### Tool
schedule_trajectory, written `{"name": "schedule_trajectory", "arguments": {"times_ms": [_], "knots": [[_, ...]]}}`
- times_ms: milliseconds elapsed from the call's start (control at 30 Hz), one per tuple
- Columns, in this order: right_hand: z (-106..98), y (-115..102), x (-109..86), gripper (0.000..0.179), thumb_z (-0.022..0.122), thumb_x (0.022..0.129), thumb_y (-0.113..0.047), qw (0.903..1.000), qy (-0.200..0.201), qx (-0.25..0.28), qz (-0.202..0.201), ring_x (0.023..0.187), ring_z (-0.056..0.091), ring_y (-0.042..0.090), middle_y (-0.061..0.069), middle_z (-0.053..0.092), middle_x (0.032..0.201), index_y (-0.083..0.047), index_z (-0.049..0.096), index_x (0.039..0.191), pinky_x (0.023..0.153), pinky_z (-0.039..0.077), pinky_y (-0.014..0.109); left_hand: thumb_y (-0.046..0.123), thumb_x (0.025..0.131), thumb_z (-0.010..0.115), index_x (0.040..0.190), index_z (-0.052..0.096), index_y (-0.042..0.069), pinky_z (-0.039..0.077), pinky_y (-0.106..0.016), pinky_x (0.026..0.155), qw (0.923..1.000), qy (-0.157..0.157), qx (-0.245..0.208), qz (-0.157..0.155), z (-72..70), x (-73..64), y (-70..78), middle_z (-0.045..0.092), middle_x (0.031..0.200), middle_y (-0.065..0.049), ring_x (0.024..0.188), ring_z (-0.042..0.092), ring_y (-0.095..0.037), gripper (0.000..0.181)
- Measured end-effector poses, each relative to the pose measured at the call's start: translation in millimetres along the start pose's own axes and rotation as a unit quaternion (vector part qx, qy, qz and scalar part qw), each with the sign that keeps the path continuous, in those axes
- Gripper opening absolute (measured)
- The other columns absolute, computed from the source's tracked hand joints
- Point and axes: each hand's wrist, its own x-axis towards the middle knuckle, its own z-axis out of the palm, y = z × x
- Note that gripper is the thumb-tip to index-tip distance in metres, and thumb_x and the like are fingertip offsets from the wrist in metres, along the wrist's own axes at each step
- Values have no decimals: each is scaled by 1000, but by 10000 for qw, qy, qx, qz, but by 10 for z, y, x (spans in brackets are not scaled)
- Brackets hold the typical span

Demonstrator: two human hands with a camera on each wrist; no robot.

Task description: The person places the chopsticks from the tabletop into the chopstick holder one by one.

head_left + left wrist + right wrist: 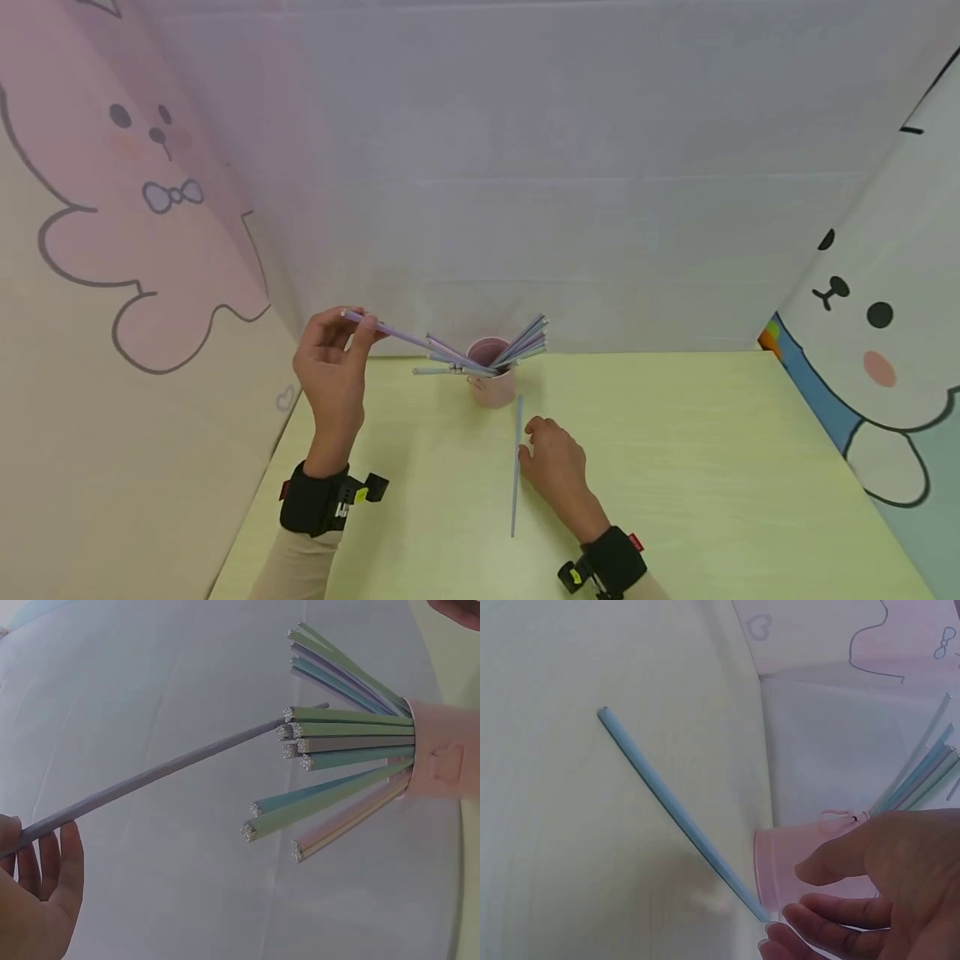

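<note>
A thin purple pencil [405, 336] is pinched near its upper end by the thumb and fingers of my left hand [332, 367]. It slants down toward a pink cup [492, 395] at the back of the table, and its far end passes behind other pencils in the left wrist view. Several pastel pencils [352, 716] with sparkly ends fan out of the cup's mouth. A light-blue pencil [516, 467] lies on the table in front of the cup. Just right of it is my right hand [558, 462], fingers relaxed, with a gap between thumb and fingers and nothing held.
The pale yellow-green table [712, 467] ends at a whitish hanging cloth [600, 208] behind the cup. Cloth panels with cartoon animals stand at the left [165, 275] and right [892, 400]. A small loop handle [840, 820] sticks out from the cup.
</note>
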Motion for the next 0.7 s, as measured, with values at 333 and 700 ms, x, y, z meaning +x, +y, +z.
{"name": "schedule_trajectory", "arguments": {"times_ms": [333, 700], "knots": [[249, -84, -31, 36, 78, 78, -31, 9984, -269, -458, 173, 71, 63, 28, 8, 61, 82, -5, 63, 97, 45, 51, 41, -22, 83, 63, 103, 54, -24, 62, -32, 75, 9992, 162, 360, -36, -50, -85, -236, 63, 97, -17, 85, 66, -26, 22], [353, -18, -14, 20, 69, 83, -11, 9951, -258, -898, 334, 64, 55, 27, 11, 55, 80, 1, 58, 96, 42, 48, 39, -26, 82, 60, 103, 55, -24, 60, -22, 73, 9939, -156, 1089, -34, -13, -332, -462, 59, 98, -25, 88, 63, -25, 22]]}}
